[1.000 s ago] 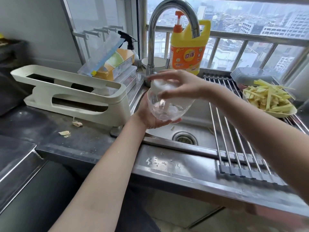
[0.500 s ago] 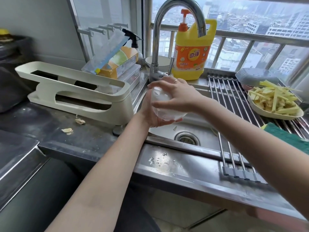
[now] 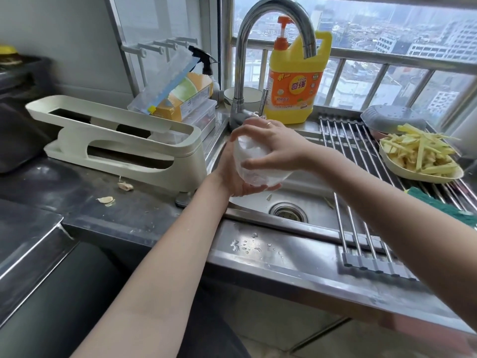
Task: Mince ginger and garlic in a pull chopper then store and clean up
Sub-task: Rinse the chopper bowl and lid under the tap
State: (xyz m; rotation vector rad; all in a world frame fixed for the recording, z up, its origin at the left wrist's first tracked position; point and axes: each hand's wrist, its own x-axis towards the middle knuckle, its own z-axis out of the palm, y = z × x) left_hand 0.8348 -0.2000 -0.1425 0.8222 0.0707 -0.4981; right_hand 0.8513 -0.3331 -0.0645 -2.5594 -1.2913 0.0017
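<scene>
I hold the clear chopper bowl (image 3: 254, 161) over the steel sink (image 3: 317, 202), below the curved tap (image 3: 271, 27). My left hand (image 3: 233, 177) cups the bowl from beneath and behind, fingers curled round its base. My right hand (image 3: 271, 148) covers the bowl from above, thumb and fingers wrapped over its side. The bowl looks blurred and whitish inside; I cannot tell what it holds. No water runs from the tap. A plate of ginger strips (image 3: 420, 156) sits on the roll-up drying rack (image 3: 361, 161) at the right.
A yellow detergent bottle (image 3: 294, 83) stands behind the tap. A cream rack (image 3: 116, 140) and stacked clear boxes (image 3: 185, 104) fill the left counter, with garlic skins (image 3: 107, 200) in front. A green scouring pad (image 3: 446, 205) and a grey lid (image 3: 392, 120) lie on the rack.
Both hands have kept hold of the bowl, and it has sunk a little toward the sink. My right hand has shifted from gripping the rim to covering more of its side.
</scene>
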